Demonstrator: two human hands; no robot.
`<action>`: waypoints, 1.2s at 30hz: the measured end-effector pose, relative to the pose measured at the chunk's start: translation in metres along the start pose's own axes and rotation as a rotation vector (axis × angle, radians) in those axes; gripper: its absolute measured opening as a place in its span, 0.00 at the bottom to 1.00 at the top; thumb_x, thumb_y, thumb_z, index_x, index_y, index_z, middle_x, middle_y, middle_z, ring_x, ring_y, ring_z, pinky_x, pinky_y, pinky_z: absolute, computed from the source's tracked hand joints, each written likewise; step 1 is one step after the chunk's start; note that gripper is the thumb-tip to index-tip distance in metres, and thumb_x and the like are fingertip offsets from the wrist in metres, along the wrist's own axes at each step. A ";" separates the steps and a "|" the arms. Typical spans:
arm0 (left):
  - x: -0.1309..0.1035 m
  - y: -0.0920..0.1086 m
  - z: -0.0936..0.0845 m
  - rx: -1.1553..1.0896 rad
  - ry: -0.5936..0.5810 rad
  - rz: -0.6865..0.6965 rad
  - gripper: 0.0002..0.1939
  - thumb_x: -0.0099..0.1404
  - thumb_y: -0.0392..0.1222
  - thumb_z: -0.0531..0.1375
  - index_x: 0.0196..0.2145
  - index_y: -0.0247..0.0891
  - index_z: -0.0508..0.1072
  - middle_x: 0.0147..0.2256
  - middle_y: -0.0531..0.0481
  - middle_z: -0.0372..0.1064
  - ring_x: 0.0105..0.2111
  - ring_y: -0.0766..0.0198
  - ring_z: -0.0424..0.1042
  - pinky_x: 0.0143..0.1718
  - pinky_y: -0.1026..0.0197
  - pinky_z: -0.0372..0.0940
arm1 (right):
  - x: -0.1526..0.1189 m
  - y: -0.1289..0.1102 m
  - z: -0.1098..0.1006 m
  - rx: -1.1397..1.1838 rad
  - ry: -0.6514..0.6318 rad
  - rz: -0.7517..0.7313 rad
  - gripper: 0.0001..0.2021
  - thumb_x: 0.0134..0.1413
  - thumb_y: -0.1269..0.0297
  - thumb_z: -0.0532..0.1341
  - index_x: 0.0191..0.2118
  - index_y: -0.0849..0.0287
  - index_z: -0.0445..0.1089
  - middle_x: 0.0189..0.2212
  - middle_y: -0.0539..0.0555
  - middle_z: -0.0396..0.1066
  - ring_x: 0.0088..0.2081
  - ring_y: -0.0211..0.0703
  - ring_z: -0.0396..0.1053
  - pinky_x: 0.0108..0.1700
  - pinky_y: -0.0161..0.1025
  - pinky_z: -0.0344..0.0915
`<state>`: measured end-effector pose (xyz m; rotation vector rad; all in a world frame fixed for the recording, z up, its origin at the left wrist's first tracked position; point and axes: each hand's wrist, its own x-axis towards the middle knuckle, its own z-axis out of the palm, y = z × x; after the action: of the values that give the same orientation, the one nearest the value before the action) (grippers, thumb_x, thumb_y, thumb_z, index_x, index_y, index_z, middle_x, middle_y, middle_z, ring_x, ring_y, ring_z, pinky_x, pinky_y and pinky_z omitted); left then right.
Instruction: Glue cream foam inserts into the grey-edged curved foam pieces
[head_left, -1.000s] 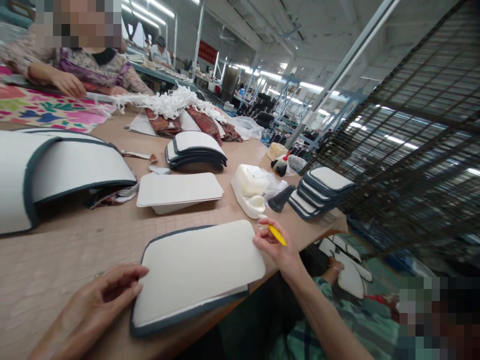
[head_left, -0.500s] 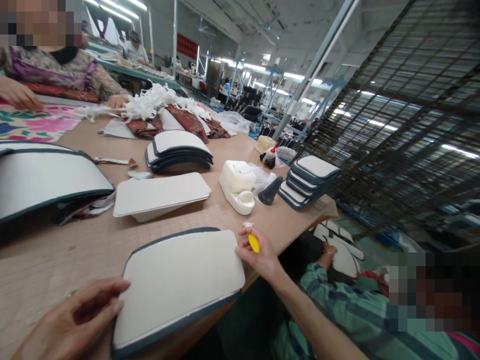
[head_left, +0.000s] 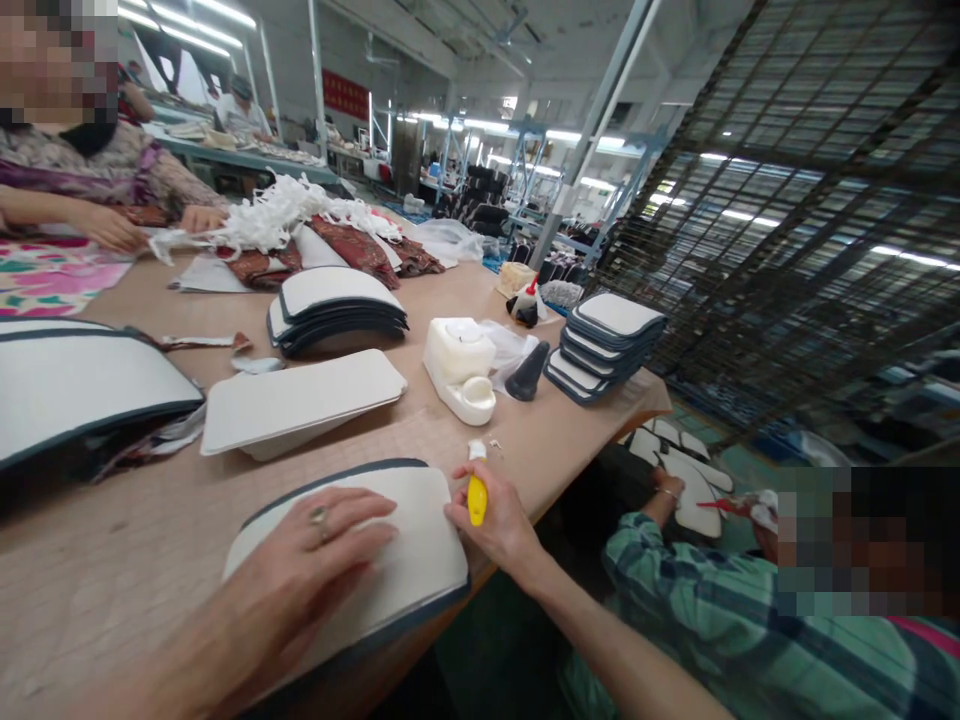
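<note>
A white padded panel [head_left: 426, 500] with a dark blue edge lies at the table's front. My left hand [head_left: 322, 560], a ring on one finger, is spread over the panel's top face; its fingers are stretched out and grip nothing. At the panel's right corner, my right hand [head_left: 495, 515] is closed around a small yellow-handled brush [head_left: 477, 500] whose white end points away from me. My right fingertips are at the panel's edge. A white plastic container [head_left: 457, 365] with a round opening stands just beyond.
Curved panels [head_left: 337, 295] are stacked behind, and more panels [head_left: 611, 330] at the right corner. A flat white piece [head_left: 307, 400] lies left of the container. A dark cone [head_left: 527, 372] stands nearby. One co-worker sits across the table; another in a green plaid sleeve [head_left: 675, 570] works lower right.
My left hand has moved from the panel's left edge onto its top. My right hand has turned the brush more upright. The co-worker at right now holds up a red-tipped thing.
</note>
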<state>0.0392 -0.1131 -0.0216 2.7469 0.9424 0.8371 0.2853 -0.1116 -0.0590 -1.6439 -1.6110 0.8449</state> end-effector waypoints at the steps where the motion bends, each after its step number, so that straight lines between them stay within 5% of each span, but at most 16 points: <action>1: 0.011 0.007 0.004 0.008 -0.091 0.095 0.13 0.68 0.42 0.50 0.47 0.47 0.69 0.51 0.55 0.67 0.52 0.62 0.64 0.55 0.59 0.57 | 0.000 -0.001 0.000 -0.003 0.000 -0.007 0.12 0.42 0.71 0.60 0.36 0.54 0.62 0.22 0.44 0.68 0.25 0.38 0.67 0.32 0.36 0.64; 4: 0.022 0.015 0.015 0.088 -0.304 0.253 0.19 0.67 0.41 0.52 0.55 0.49 0.61 0.56 0.56 0.61 0.58 0.61 0.55 0.62 0.51 0.40 | 0.000 -0.002 -0.003 -0.009 0.004 -0.030 0.13 0.42 0.72 0.61 0.37 0.54 0.63 0.22 0.44 0.69 0.25 0.38 0.67 0.32 0.35 0.64; 7: 0.017 0.013 0.020 0.121 -0.346 0.259 0.21 0.67 0.41 0.52 0.57 0.50 0.59 0.55 0.56 0.62 0.58 0.61 0.55 0.62 0.52 0.32 | -0.005 0.001 -0.008 -0.020 0.031 -0.056 0.14 0.43 0.72 0.61 0.39 0.55 0.64 0.26 0.47 0.71 0.28 0.39 0.68 0.34 0.36 0.64; 16: 0.011 0.018 0.035 0.109 -0.277 0.059 0.15 0.61 0.41 0.54 0.46 0.51 0.67 0.49 0.57 0.68 0.51 0.59 0.61 0.57 0.54 0.40 | -0.049 0.031 -0.005 -0.088 0.254 -0.494 0.15 0.49 0.79 0.57 0.42 0.54 0.63 0.31 0.48 0.72 0.33 0.38 0.71 0.44 0.39 0.65; 21: -0.005 -0.002 0.060 0.118 -0.291 0.048 0.13 0.59 0.38 0.53 0.41 0.51 0.68 0.47 0.59 0.70 0.50 0.58 0.62 0.55 0.53 0.42 | -0.056 0.041 0.007 -0.118 0.223 -0.661 0.18 0.48 0.79 0.57 0.46 0.57 0.59 0.35 0.53 0.73 0.38 0.40 0.71 0.45 0.42 0.65; 27: -0.021 -0.013 0.077 0.119 -0.269 0.028 0.07 0.61 0.45 0.56 0.39 0.53 0.69 0.45 0.61 0.71 0.49 0.62 0.64 0.56 0.59 0.41 | -0.055 0.049 0.018 -0.153 0.193 -0.693 0.18 0.48 0.78 0.57 0.46 0.60 0.61 0.34 0.54 0.73 0.38 0.42 0.70 0.43 0.41 0.67; 32: -0.027 -0.011 0.084 0.201 -0.267 0.036 0.11 0.57 0.39 0.57 0.39 0.51 0.67 0.45 0.59 0.71 0.49 0.60 0.65 0.58 0.56 0.38 | -0.052 0.047 0.024 -0.158 0.229 -0.621 0.17 0.50 0.77 0.55 0.47 0.56 0.61 0.39 0.55 0.73 0.44 0.46 0.68 0.44 0.43 0.67; 36: -0.031 -0.010 0.088 0.186 -0.258 0.032 0.15 0.53 0.37 0.57 0.39 0.50 0.66 0.46 0.57 0.70 0.49 0.58 0.64 0.58 0.52 0.36 | -0.039 0.038 0.018 -0.272 0.118 -0.612 0.19 0.50 0.77 0.55 0.49 0.57 0.61 0.44 0.56 0.72 0.48 0.49 0.67 0.46 0.45 0.66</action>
<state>0.0609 -0.1180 -0.1129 2.9389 0.9696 0.4006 0.2903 -0.1502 -0.1008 -1.2151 -2.0448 0.2196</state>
